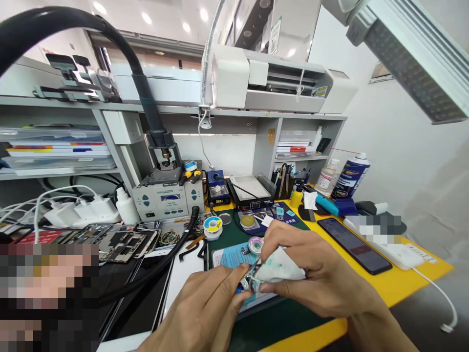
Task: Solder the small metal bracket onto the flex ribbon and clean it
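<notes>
The right hand pinches a green-stained white wipe against a small metal part gripped by the left hand.

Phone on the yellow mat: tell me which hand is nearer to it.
Right. The right hand is just left of the phone, not touching it; the left hand is farther left.

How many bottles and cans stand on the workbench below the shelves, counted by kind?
White plastic squeeze bottle: 1
Clear plastic bottle with white cap: 1
Small yellow plastic bottle: 1
Blue-and-white spray can: 1
Total: 4
</notes>
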Motion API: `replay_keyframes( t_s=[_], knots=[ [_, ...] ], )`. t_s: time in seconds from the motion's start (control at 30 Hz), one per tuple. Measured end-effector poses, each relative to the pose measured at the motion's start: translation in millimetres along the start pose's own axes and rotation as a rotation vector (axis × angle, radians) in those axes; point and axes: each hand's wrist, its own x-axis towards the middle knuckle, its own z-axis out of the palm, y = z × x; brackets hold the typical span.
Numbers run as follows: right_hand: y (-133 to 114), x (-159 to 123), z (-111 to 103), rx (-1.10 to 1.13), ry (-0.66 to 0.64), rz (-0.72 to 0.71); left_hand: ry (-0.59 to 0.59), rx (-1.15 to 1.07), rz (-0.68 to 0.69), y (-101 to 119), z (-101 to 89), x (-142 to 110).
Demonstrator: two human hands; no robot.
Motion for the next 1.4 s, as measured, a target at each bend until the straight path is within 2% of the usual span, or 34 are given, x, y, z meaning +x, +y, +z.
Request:
replay_keyframes(
  t_s=[0.1, 0.27, 0.4, 0.47, 0.5, 0.57, 0.63, 0.7, 0.77, 0.97, 1.13, 1.27, 1.4],
  knots=[
    [3.3, 1.2, 0.7, -0.022, 0.058, -0.071, -0.008, -0.026, -0.019, 2.2, -0.6, -0.1],
    [3.6, 1.7, 6.7, -0.134, 0.148, -0.163, 0.048, -0.029, 0.007, 2.5, -2.0, 6.0],
    [3.8, 1.6, 9.4, -0.174, 0.209, -0.144, 0.014, -0.199, -0.113, 4.9, -3.9, 14.0],
    [5.8, 2.0, 5.9, -0.139, 0.191, -0.036, -0.019, -0.294, -0.209, 6.0, -5.3, 16.9],
    [7.7, 2.3, 2.9, -0.083, 0.177, 0.063, -0.032, -0.344, -0.265, 6.3, -6.1, 17.8],
    [13.3, 3.5, -4.4, 0.100, 0.165, 0.343, -0.057, -0.473, -0.400, 6.0, -7.7, 18.1],
    [20.3, 5.4, -10.5, 0.325, 0.218, 0.612, -0.086, -0.628, -0.556, 5.1, -8.6, 17.0],
    [26.7, 8.2, -12.8, 0.478, 0.279, 0.748, -0.104, -0.767, -0.683, 4.3, -8.6, 15.7],
    [31.1, 10.9, -11.1, 0.568, 0.285, 0.784, -0.104, -0.872, -0.765, 3.7, -7.9, 15.1],
    [35.6, 13.2, 2.6, 0.638, 0.182, 0.751, -0.059, -1.179, -0.920, 1.8, -7.0, 18.3],
    [37.3, 12.3, 9.5, 0.626, 0.072, 0.697, -0.108, -1.391, -1.080, 0.7, -10.3, 22.1],
    [39.5, 11.5, 11.9, 0.799, -0.085, 0.755, -0.131, -1.563, -1.155, -2.9, -9.2, 22.5],
    [41.4, 12.7, 17.9, 0.889, -0.201, 0.831, -0.119, -1.565, -1.204, -7.6, -5.7, 19.5]
  ],
)
